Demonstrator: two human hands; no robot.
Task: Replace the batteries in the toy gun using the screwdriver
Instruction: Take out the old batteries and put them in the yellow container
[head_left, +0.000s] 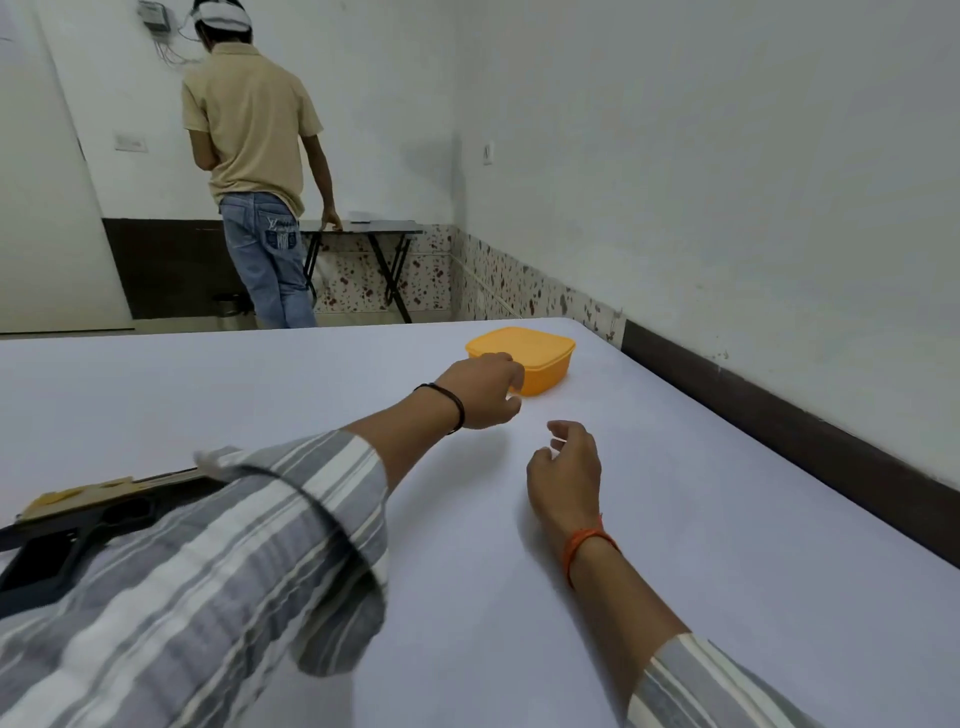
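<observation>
Head view looks down across a white cloth-covered table (675, 519) that fills the lower frame. At about nine o'clock, close to the left edge, lies the black and tan plastic toy gun (78, 525), flat on the cloth, its right part hidden under the grey-and-white striped sleeve (218, 571) of the left arm. That arm stretches toward twelve o'clock, and the left hand (480, 389), with a thin dark band (454, 408) at the wrist, reaches the near left corner of a square orange plastic lidded box (535, 358); its fingers curl at the box's edge, but whether they actually grip it or only touch it cannot be told. The box sits at roughly one o'clock from the table's middle, near the far edge. The right hand (566, 473), wearing an orange thread (587, 545) round the wrist, hovers at about three o'clock of the left hand and apart from the box, its fingers loosely curled and holding nothing. At eleven o'clock in the background a person in a beige shirt (254, 114) and blue jeans stands with back turned, one hand on a black folding table (374, 228) by the wall.
</observation>
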